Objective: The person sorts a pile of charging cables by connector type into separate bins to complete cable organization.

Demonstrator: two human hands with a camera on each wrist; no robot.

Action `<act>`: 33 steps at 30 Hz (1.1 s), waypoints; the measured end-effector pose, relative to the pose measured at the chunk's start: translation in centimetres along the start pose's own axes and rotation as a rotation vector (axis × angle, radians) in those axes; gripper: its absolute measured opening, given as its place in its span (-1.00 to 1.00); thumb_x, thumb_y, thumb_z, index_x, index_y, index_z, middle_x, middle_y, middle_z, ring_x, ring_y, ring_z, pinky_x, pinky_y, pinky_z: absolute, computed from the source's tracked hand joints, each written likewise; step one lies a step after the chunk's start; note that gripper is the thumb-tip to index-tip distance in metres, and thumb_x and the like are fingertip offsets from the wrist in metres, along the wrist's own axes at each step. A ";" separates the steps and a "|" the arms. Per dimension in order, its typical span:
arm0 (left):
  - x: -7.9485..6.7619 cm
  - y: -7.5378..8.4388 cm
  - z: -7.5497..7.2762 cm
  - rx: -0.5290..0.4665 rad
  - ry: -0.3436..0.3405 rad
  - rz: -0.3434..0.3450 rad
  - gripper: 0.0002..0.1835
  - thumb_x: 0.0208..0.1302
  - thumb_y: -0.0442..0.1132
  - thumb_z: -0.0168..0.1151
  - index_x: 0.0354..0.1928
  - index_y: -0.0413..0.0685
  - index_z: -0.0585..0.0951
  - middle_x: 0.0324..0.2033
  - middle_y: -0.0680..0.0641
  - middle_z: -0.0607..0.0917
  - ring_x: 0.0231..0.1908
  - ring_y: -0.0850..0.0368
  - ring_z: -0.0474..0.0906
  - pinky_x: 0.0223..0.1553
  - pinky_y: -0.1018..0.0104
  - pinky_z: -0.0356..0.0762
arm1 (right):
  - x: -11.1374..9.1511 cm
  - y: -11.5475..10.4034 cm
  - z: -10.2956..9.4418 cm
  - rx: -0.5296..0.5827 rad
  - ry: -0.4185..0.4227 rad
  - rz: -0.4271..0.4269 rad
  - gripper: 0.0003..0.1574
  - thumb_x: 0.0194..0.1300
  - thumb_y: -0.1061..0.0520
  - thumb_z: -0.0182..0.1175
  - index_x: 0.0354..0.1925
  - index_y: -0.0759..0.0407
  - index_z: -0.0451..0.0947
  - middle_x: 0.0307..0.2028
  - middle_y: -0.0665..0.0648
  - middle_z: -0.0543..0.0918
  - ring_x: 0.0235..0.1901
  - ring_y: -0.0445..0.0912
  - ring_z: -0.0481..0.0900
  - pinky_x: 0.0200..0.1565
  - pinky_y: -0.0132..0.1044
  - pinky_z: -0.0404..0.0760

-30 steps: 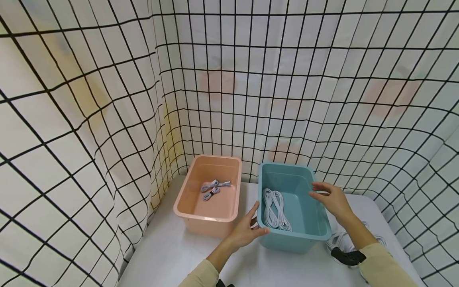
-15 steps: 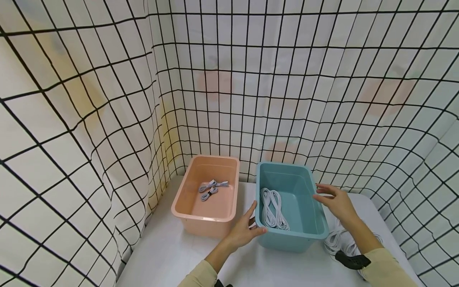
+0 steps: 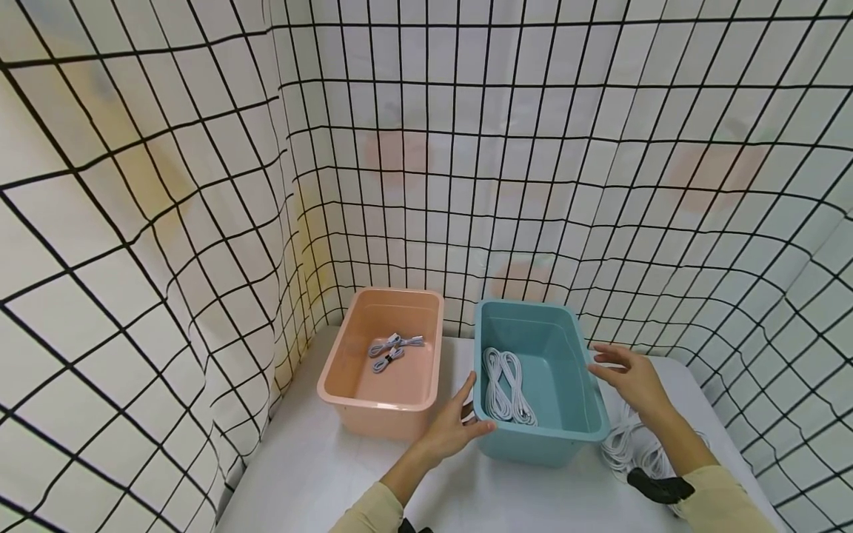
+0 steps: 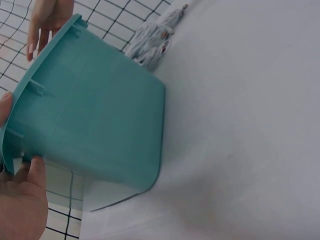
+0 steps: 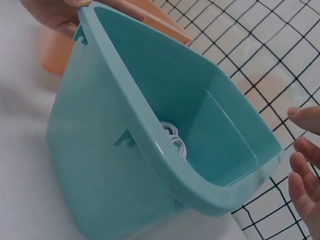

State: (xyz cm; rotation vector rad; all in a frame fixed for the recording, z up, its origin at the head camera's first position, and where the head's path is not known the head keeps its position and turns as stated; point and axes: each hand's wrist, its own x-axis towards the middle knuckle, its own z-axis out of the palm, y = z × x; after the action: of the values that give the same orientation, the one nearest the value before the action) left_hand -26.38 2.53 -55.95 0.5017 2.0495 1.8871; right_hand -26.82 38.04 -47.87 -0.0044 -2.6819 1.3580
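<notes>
"Behind and around the white table (image 3: 320,474), what is shown?"

"Black wire mesh (image 3: 426,27). On the table stand a teal bin (image 3: 533,448) and, to its left and apart, a peach bin (image 3: 383,422)."

"And the hands?"

"Left hand (image 3: 443,433): fingers and thumb grip the teal bin's rim at its near left corner. Right hand (image 3: 631,381): just beside the opposite rim, apart from it, fingers loosely bent, thumb spaced away."

"Smaller items?"

"White cable heap (image 3: 620,444), on the table right of the teal bin; looped white cables (image 3: 506,392), along that bin's left inner side; small grey cable bundles (image 3: 389,360), on the peach bin's floor."
</notes>
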 end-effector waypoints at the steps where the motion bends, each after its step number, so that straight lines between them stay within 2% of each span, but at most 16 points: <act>1: 0.0 0.0 0.0 0.000 0.000 0.001 0.09 0.30 -0.08 0.50 0.67 0.36 -0.02 0.63 0.02 0.01 0.48 -0.20 0.22 0.28 0.10 0.46 | -0.1 0.1 0.0 -0.005 0.001 0.000 -0.16 0.50 -0.14 0.26 0.48 0.32 0.30 0.27 0.48 0.50 0.23 0.43 0.44 0.12 0.37 0.52; 10: -0.1 0.0 -0.1 -0.011 -0.005 -0.008 0.07 0.31 -0.10 0.49 0.67 0.38 -0.02 0.63 0.01 0.01 0.49 -0.20 0.20 0.29 0.10 0.45 | -0.7 1.0 -0.3 -0.016 0.022 0.020 -0.16 0.50 -0.13 0.26 0.49 0.30 0.31 0.27 0.45 0.50 0.22 0.39 0.46 0.05 0.26 0.58; 14: 0.0 0.0 -0.1 -0.020 -0.008 -0.008 0.07 0.31 -0.10 0.48 0.67 0.39 -0.03 0.63 0.01 0.00 0.49 -0.19 0.19 0.29 0.10 0.44 | -0.8 1.3 -0.4 -0.024 0.028 0.021 -0.20 0.51 -0.11 0.26 0.48 0.30 0.32 0.26 0.44 0.51 0.21 0.38 0.48 -0.03 -0.04 0.64; 17: 0.0 0.0 -0.2 -0.019 -0.008 -0.007 0.08 0.31 -0.09 0.48 0.67 0.39 -0.03 0.63 0.02 0.00 0.49 -0.18 0.19 0.30 0.10 0.44 | -1.0 1.7 -0.5 -0.024 0.028 0.025 -0.20 0.51 -0.11 0.25 0.48 0.31 0.33 0.25 0.43 0.52 0.20 0.37 0.49 -0.12 -0.32 0.60; 19: 0.1 -0.1 -0.2 -0.010 -0.008 -0.006 0.07 0.32 -0.07 0.48 0.67 0.38 -0.03 0.63 0.04 0.00 0.49 -0.18 0.20 0.30 0.10 0.43 | -1.2 1.9 -0.6 -0.018 0.029 0.028 -0.19 0.51 -0.12 0.26 0.47 0.32 0.33 0.25 0.44 0.52 0.20 0.37 0.49 -0.16 -0.42 0.58; 29: 0.1 -0.2 -0.2 -0.009 -0.012 -0.001 0.08 0.31 -0.07 0.48 0.67 0.36 -0.03 0.63 0.04 0.00 0.49 -0.19 0.20 0.30 0.09 0.43 | -2.0 3.2 -0.7 0.007 0.056 0.063 -0.17 0.50 -0.13 0.26 0.47 0.35 0.32 0.26 0.47 0.50 0.22 0.40 0.46 -0.20 -0.56 0.54; 31: 0.1 -0.1 -0.1 -0.006 -0.012 0.005 0.07 0.32 -0.08 0.48 0.68 0.34 -0.03 0.63 0.04 0.00 0.49 -0.20 0.20 0.30 0.09 0.43 | -2.1 3.5 -0.7 -0.001 0.052 0.073 -0.16 0.51 -0.15 0.25 0.47 0.35 0.31 0.27 0.48 0.49 0.23 0.42 0.44 -0.13 -0.46 0.59; 33: 0.1 -0.1 -0.1 -0.003 -0.014 0.005 0.07 0.32 -0.08 0.48 0.67 0.35 -0.03 0.63 0.04 0.00 0.49 -0.20 0.21 0.30 0.09 0.43 | -2.3 3.9 -0.8 -0.011 0.047 0.082 -0.15 0.51 -0.16 0.24 0.47 0.35 0.30 0.28 0.48 0.48 0.25 0.42 0.42 -0.06 -0.28 0.64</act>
State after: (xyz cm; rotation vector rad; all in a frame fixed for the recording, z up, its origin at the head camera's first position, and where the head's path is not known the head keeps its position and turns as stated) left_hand -26.50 2.47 -56.04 0.5182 2.0388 1.8840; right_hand -24.70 40.82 -50.77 -0.1478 -2.6773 1.3483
